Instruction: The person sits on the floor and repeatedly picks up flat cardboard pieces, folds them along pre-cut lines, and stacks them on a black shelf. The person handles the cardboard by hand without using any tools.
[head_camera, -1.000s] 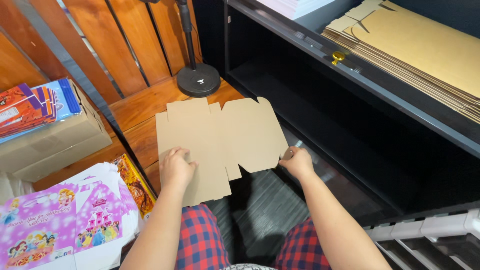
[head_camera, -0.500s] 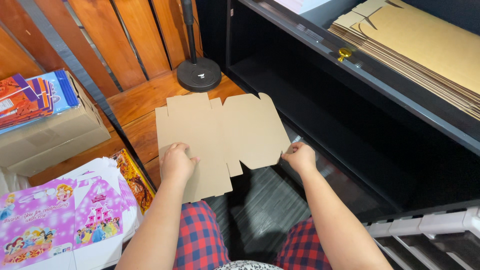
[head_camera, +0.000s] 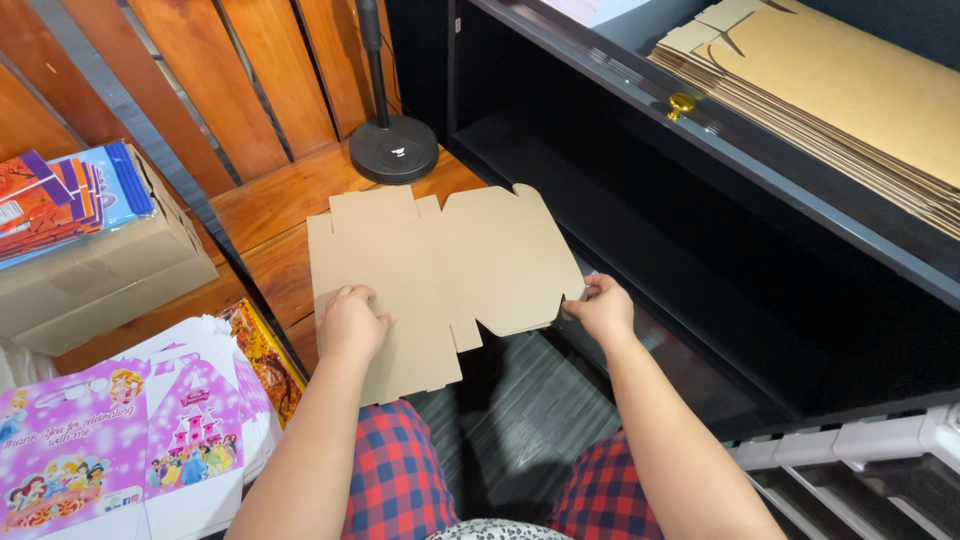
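Observation:
A flat, unfolded brown cardboard box blank is held above my lap, over a wooden floor. My left hand grips its near left panel, fingers curled over the surface. My right hand pinches the blank's right edge. The blank lies nearly flat, with tabs and cut-outs along its far and near edges.
A stack of flat brown cardboard blanks lies on a black shelf unit at right. A black round stand base sits ahead. At left are a cardboard box holding colourful packs and pink printed boxes.
The blank and both hands have stayed in nearly the same hold; the view has shifted slightly, with the hands a little lower on the blank.

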